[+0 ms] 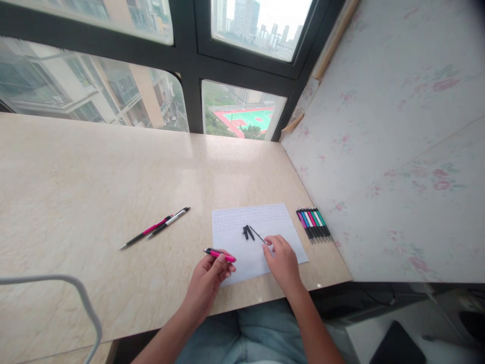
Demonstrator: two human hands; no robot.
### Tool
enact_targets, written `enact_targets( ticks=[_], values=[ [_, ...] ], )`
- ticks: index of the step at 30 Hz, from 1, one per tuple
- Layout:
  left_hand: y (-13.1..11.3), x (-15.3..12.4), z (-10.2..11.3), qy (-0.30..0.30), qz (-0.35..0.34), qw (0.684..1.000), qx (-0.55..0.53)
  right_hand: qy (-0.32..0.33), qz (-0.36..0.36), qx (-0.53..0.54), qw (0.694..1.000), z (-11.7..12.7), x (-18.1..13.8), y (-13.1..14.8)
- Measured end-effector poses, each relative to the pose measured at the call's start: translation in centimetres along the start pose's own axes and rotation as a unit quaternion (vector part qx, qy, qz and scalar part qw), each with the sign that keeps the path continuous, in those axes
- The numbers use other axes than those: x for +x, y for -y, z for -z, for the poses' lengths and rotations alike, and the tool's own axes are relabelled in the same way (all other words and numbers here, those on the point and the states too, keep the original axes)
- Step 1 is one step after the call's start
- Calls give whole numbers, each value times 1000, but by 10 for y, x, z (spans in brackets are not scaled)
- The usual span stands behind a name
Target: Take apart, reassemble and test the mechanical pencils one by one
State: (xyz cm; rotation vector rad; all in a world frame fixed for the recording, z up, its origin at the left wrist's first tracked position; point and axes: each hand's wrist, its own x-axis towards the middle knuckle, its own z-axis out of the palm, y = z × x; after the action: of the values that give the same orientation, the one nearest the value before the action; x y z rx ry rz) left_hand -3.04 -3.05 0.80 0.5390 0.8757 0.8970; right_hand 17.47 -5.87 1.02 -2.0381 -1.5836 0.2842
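My left hand (pixel 210 275) is closed round a pink pen barrel (pixel 220 254), held level just above the left edge of a white sheet of paper (pixel 242 225). My right hand (pixel 281 260) rests on the sheet with its fingertips pinched at the near end of a thin dark refill (pixel 257 234). Two small black pen parts (pixel 247 232) lie on the paper just left of the refill.
A row of several coloured pens (pixel 313 223) lies beside the floral wall (pixel 397 151) at the right. Two assembled pens, one pink (pixel 146 232) and one white (pixel 168 222), lie to the left on the marble desk (pixel 94 192). A white curved rail (pixel 76 293) stands at the lower left.
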Motion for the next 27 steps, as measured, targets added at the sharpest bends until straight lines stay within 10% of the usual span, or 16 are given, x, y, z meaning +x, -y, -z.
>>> enact_targets(
  ticks=[14, 27],
  values=[
    [0, 3, 3, -14, 22, 999, -23, 13, -28, -121, 992, -10, 8, -9],
    [-2, 5, 4, -39, 17, 997, -58, 62, -61, 228, 970, 21, -8, -12]
  ],
)
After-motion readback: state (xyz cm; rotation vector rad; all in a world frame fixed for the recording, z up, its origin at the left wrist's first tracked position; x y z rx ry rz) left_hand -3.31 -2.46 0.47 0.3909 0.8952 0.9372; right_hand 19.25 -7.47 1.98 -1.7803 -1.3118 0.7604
